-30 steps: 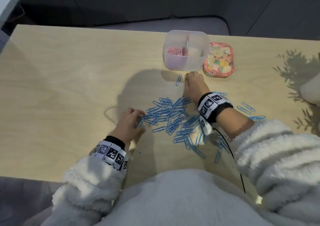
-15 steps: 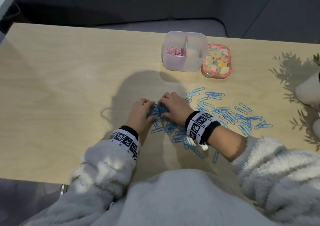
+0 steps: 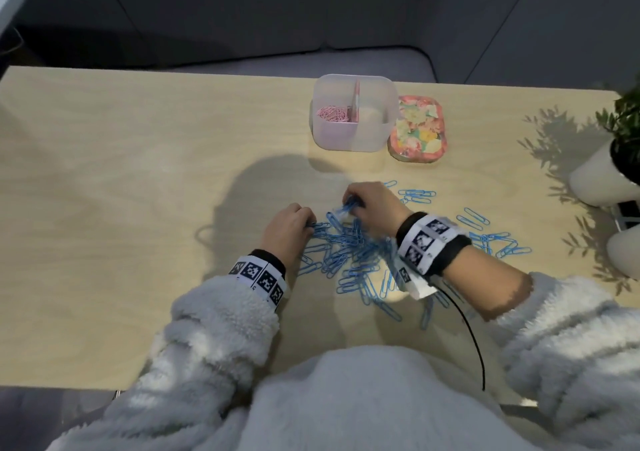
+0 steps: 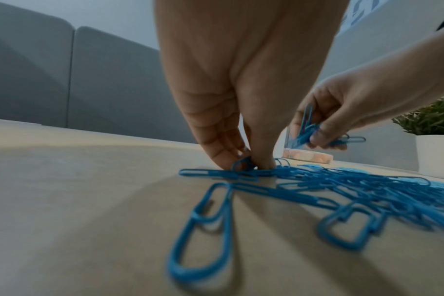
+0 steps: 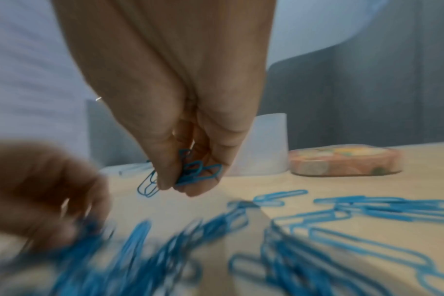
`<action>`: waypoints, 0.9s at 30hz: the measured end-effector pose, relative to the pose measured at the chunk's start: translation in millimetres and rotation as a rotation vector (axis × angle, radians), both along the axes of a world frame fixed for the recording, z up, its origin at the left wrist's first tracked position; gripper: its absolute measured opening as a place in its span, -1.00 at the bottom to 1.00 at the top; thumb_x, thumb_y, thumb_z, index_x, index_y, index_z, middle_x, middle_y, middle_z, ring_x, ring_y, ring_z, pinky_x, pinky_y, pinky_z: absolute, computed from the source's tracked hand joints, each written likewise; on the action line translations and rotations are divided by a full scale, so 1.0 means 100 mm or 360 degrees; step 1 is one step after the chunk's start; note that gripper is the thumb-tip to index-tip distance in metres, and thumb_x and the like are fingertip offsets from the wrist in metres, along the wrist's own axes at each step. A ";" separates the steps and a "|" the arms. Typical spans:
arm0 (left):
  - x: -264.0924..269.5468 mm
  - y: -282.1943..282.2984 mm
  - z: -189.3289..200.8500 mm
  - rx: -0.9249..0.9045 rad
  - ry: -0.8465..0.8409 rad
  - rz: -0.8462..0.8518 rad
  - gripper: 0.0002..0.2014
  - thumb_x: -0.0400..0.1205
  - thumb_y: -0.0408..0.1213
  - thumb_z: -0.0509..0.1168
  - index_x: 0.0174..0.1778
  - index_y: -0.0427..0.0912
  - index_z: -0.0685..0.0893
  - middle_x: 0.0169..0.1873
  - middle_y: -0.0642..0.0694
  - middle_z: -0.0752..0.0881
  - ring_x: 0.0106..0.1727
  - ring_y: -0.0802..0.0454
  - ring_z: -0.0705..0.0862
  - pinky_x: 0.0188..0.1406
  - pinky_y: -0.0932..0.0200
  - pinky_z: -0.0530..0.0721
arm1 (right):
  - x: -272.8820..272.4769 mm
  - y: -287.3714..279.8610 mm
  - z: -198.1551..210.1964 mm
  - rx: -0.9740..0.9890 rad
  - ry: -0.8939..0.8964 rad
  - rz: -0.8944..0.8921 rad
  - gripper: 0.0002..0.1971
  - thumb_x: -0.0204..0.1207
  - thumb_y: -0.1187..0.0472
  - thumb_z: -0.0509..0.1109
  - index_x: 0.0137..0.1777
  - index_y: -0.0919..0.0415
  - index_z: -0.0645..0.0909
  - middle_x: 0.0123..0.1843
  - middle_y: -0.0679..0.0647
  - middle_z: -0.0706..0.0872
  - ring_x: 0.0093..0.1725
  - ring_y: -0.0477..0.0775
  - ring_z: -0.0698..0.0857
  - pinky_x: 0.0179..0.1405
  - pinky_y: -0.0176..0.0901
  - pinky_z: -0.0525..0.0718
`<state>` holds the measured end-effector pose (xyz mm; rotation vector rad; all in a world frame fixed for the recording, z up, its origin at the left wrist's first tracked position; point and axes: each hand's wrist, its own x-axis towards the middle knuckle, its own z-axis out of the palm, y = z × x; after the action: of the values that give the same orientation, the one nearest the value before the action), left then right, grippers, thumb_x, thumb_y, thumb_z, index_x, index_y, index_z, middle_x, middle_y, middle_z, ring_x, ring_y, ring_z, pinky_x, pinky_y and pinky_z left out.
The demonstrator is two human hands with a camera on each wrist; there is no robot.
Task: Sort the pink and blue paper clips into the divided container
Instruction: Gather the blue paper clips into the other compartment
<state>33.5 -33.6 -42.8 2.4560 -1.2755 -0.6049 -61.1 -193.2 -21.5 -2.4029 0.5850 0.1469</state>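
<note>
Change since half a second ago: the right hand (image 3: 372, 205) now sits raised off the surface (image 3: 138, 180) with a small bunch of blue clips (image 4: 307, 133) pinched between thumb and fingers (image 5: 165, 172); earlier both hands lay flat together on the pile. A second ago this same hand was up beside the divided container (image 3: 353, 111). The left hand (image 3: 289, 225) stays at the pile's edge farthest from the potted plant, fingertips (image 4: 223, 158) closed down narrowly on one or two clips that lie against the surface.

Reading: a fresh handful is gathered, so the carry to the container looks like the step in hand. The left hand's pinch is not yet lifted.

Container state: pink clips (image 3: 332, 113) fill the compartment farther from the floral tin (image 3: 419, 132); the compartment next to the tin appears to hold no blue clips, though the frosted wall makes this uncertain. No pink clips visible on the surface. Pink sorting looks finished, blue barely begun.

Blue clips on the surface (image 3: 349, 253): a dense tangled heap on the near side of the container, between the two hands, thinning into loose singles that trail toward the potted plant (image 3: 609, 166). Thin coated wire, overlapping and interlocked; likely to drag neighbours along when lifted.
</note>
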 end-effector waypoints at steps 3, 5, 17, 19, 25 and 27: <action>0.04 -0.01 0.02 0.0058 0.0039 -0.0051 -0.85 0.59 -0.37 0.26 0.05 -0.32 0.60 0.02 -0.28 0.64 0.05 -0.24 0.60 0.00 -0.01 0.48 | 0.11 -0.37 0.23 0.0117 -0.0146 -0.0226 -0.81 0.38 0.45 0.44 0.00 0.40 0.69 -0.24 0.11 0.65 -0.36 -0.19 0.59 -0.44 -0.55 0.42; 0.06 -0.05 0.03 0.0100 0.0089 -0.0077 -0.84 0.59 -0.37 0.26 0.06 -0.32 0.59 0.03 -0.28 0.65 0.07 -0.24 0.60 0.02 0.00 0.47 | 0.23 -0.62 0.38 0.0225 -0.0258 -0.0387 -0.84 0.38 0.47 0.44 -0.03 0.40 0.68 -0.41 0.05 0.56 -0.62 -0.30 0.52 -0.60 -0.54 0.43; 0.25 -0.60 0.45 -0.0013 0.0178 -0.0327 -0.83 0.58 -0.35 0.32 0.06 -0.29 0.64 0.00 -0.23 0.73 0.00 -0.13 0.65 -0.10 0.22 0.45 | 0.78 -1.23 0.62 -0.0141 -0.0099 -0.0520 -0.80 0.46 0.35 0.42 0.07 0.35 0.71 0.10 0.25 0.76 0.10 0.12 0.67 0.23 -0.10 0.62; 0.32 -0.83 0.57 -0.0227 0.0211 -0.0279 -0.83 0.56 -0.37 0.34 0.04 -0.32 0.66 -0.05 -0.23 0.74 -0.08 -0.06 0.63 -0.13 0.27 0.42 | 0.78 -1.19 0.63 -0.0127 -0.0118 -0.0540 -0.75 0.52 0.38 0.31 0.15 0.34 0.69 0.21 0.23 0.73 0.27 0.15 0.64 0.36 -0.13 0.53; 0.51 -1.59 0.65 -0.0732 0.0463 0.0093 -0.90 0.47 -0.47 0.31 -0.14 -0.26 0.68 -0.47 0.07 0.51 -0.51 0.38 0.45 -0.35 0.41 0.42 | 0.40 -1.04 0.63 0.0024 -0.0605 -0.0730 -0.70 0.47 0.48 0.17 0.04 0.41 0.71 0.08 0.27 0.77 0.16 0.18 0.70 0.22 -0.24 0.53; 0.55 -1.78 0.64 -0.0826 0.0585 0.0261 -0.90 0.44 -0.40 0.30 -0.20 -0.13 0.62 -0.52 0.15 0.45 -0.58 0.36 0.43 -0.40 0.41 0.39 | 0.24 -0.98 0.56 0.0068 -0.0684 -0.0785 -0.75 0.46 0.47 0.21 -0.01 0.41 0.72 0.03 0.26 0.78 0.05 0.10 0.71 0.13 -0.30 0.55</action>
<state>88.7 -211.2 21.5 1.8930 -0.9301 -0.5623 -37.6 -290.8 34.2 -2.0828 0.9248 -0.5459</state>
